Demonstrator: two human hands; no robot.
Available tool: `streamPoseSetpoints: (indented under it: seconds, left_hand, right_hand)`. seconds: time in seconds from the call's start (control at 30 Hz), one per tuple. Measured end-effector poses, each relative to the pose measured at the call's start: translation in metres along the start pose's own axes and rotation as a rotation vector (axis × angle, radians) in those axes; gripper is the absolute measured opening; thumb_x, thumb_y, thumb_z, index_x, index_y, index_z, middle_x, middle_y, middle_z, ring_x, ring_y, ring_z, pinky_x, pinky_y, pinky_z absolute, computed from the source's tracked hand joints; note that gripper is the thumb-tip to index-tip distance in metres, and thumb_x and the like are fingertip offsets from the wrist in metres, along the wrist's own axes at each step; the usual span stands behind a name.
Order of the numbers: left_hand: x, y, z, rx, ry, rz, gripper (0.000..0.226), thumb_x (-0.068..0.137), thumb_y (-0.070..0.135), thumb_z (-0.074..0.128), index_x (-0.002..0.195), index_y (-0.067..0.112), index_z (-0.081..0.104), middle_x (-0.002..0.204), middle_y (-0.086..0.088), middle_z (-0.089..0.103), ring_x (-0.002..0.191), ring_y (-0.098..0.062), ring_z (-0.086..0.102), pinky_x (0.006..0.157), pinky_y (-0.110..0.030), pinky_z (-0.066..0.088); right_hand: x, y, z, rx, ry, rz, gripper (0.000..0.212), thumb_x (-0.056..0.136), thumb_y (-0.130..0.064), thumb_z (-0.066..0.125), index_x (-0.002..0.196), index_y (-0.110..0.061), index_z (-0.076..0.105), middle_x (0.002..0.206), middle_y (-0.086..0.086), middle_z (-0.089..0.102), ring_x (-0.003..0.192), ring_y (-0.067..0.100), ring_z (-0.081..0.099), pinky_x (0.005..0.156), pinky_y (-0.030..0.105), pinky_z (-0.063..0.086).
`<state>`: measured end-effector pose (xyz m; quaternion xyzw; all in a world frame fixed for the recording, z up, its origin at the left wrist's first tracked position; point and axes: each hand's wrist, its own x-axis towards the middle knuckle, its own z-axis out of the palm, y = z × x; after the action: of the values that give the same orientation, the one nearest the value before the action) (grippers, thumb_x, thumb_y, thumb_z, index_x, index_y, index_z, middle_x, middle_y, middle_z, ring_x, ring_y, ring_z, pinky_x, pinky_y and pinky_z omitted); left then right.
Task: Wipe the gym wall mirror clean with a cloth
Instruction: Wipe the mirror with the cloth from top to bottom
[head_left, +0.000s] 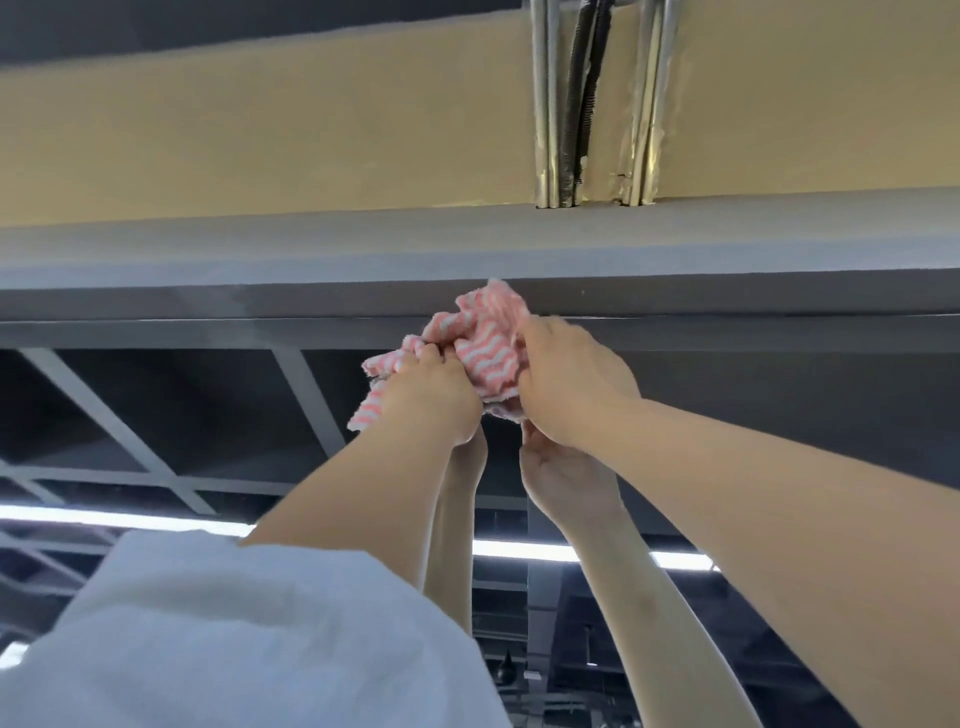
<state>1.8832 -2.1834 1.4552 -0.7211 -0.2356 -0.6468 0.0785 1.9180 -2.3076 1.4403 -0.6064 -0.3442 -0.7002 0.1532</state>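
Both hands, left (431, 397) and right (571, 384), grip the bunched striped cloth (488, 348) against the mirror (156, 415)

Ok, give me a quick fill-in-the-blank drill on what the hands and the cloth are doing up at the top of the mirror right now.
1. Both hands, the left hand and the right hand, grip one bunched ____.
2. The cloth has white stripes on a ____ ground.
3. The cloth is held up at the ____ edge of the mirror, just under the grey ledge.
4. Above the ledge, metal pipes run up a ____ wall band.

Missing words: cloth; pink; top; yellow
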Motion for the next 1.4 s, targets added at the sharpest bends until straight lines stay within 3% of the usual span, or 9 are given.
streamPoseSetpoints:
  seconds: [0.23,0.57,0.7,0.77,0.83,1.0,1.1,1.23,1.4]
  left_hand:
    - [0.011,-0.078,0.005,0.008,0.038,0.05,0.065,0.098,0.033,0.044,0.152,0.013,0.014,0.155,-0.011,0.013,0.141,-0.037,0.016,0.109,-0.054,0.024]
    - [0.026,-0.177,-0.001,-0.04,0.059,0.116,0.059,0.099,0.032,0.039,0.151,0.017,0.018,0.154,-0.01,0.014,0.14,-0.038,0.016,0.11,-0.051,0.023]
    - [0.032,-0.21,-0.003,-0.016,0.027,0.166,0.063,0.1,0.034,0.037,0.153,0.02,0.006,0.157,-0.013,0.005,0.143,-0.039,0.007,0.112,-0.052,0.017]
    - [0.033,-0.22,-0.003,0.013,0.029,0.213,0.063,0.101,0.034,0.035,0.153,0.022,0.002,0.158,-0.015,0.002,0.144,-0.038,0.002,0.114,-0.051,0.013]
    - [0.032,-0.227,-0.002,0.013,0.016,0.241,0.06,0.101,0.034,0.031,0.153,0.024,0.003,0.159,-0.014,-0.001,0.144,-0.037,0.0,0.114,-0.051,0.008]
    - [0.028,-0.24,-0.002,-0.01,-0.023,0.246,0.052,0.102,0.045,0.017,0.15,0.04,-0.002,0.16,-0.003,-0.004,0.145,-0.034,-0.007,0.114,-0.06,0.003]
    - [0.028,-0.241,-0.001,-0.009,-0.043,0.225,0.052,0.101,0.05,0.014,0.149,0.044,-0.003,0.16,-0.001,-0.008,0.145,-0.033,-0.012,0.112,-0.063,0.0]
    - [0.027,-0.233,0.005,-0.059,-0.015,0.166,0.051,0.098,0.056,0.014,0.147,0.051,-0.001,0.16,0.002,-0.012,0.145,-0.032,-0.016,0.108,-0.068,-0.004]
    - [0.027,-0.198,0.01,-0.062,0.002,0.172,0.052,0.096,0.06,0.014,0.146,0.052,0.0,0.16,0.0,-0.011,0.145,-0.035,-0.014,0.11,-0.065,-0.004]
  right_hand:
    - [0.021,-0.069,0.014,0.008,0.206,-0.132,0.05,0.097,-0.02,0.038,0.145,-0.019,0.025,0.135,0.006,0.038,0.113,0.021,0.041,0.077,0.029,0.032]
    - [0.058,-0.172,0.036,-0.165,0.177,-0.236,0.048,0.099,-0.022,0.035,0.146,-0.017,0.032,0.16,0.006,0.013,0.143,0.024,0.016,0.114,0.033,0.014]
    - [0.071,-0.207,0.058,-0.266,0.076,-0.154,0.038,0.103,-0.029,0.026,0.135,-0.019,0.044,0.124,0.006,0.058,0.116,0.026,0.045,0.105,0.037,0.024]
    - [0.074,-0.217,0.063,-0.361,0.047,-0.079,0.035,0.102,-0.033,0.028,0.126,-0.018,0.048,0.099,0.002,0.061,0.096,0.026,0.051,0.091,0.04,0.033]
    - [0.078,-0.222,0.062,-0.362,-0.046,0.03,0.03,0.101,-0.029,0.035,0.121,-0.016,0.054,0.102,0.004,0.058,0.101,0.026,0.055,0.08,0.034,0.033]
    - [0.088,-0.234,0.067,-0.225,-0.176,0.084,0.044,0.099,-0.026,0.045,0.142,-0.016,0.04,0.141,0.012,0.031,0.13,0.03,0.032,0.096,0.039,0.034]
    - [0.087,-0.228,0.074,-0.028,-0.344,0.205,0.052,0.104,-0.036,0.027,0.153,-0.034,0.012,0.161,0.005,0.003,0.146,0.037,0.002,0.115,0.054,0.012]
    - [0.076,-0.204,0.081,-0.067,-0.356,0.259,0.053,0.101,-0.054,0.011,0.151,-0.044,-0.003,0.161,-0.002,-0.015,0.144,0.039,-0.02,0.11,0.063,-0.007]
    - [0.07,-0.175,0.076,-0.063,-0.328,0.272,0.059,0.103,-0.037,0.023,0.153,-0.031,-0.007,0.161,-0.002,-0.016,0.143,0.038,-0.022,0.115,0.059,-0.005]
